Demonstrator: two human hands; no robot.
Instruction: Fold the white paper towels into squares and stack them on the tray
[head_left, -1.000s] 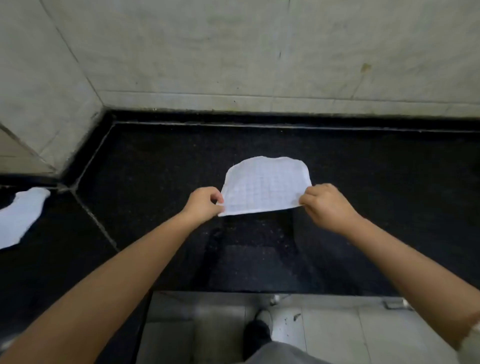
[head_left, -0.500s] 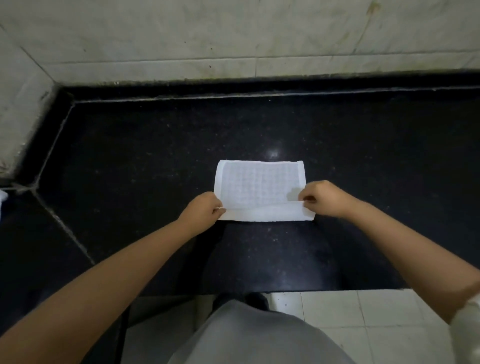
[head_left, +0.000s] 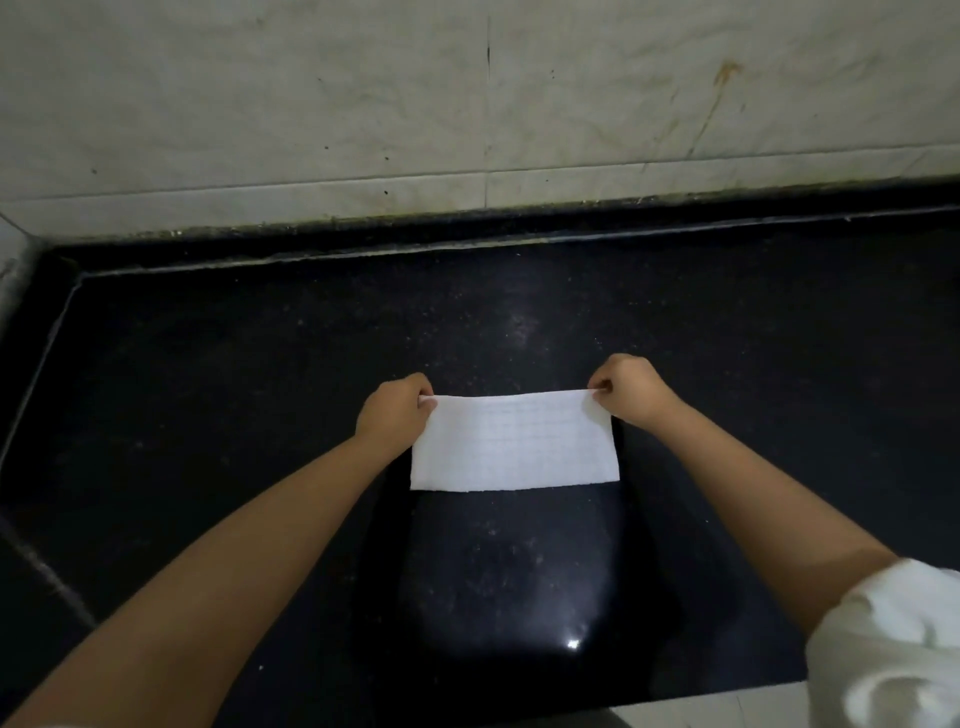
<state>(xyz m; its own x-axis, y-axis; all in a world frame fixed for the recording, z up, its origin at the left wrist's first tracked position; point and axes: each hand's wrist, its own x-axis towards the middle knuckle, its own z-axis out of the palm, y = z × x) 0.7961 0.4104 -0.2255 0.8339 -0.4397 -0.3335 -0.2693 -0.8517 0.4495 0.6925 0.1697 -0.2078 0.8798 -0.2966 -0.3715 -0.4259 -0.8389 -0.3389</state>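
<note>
A white paper towel (head_left: 514, 444), folded into a wide rectangle, lies on the black stone counter (head_left: 260, 415) in the middle of the view. My left hand (head_left: 395, 415) pinches its far left corner. My right hand (head_left: 631, 397) pinches its far right corner. The towel's near edge runs straight across, toward me. No tray is in view.
A pale tiled wall (head_left: 467, 104) rises behind the counter, with a raised black lip (head_left: 467, 228) along its foot. The counter's left end angles off at a seam (head_left: 47, 332). A strip of light floor tile (head_left: 727, 706) shows past the near edge.
Both hands have carried the towel's near edge away from me over the far edge, folding it in half. The hands now sit at the far corners. The camera tilted down and closer.
</note>
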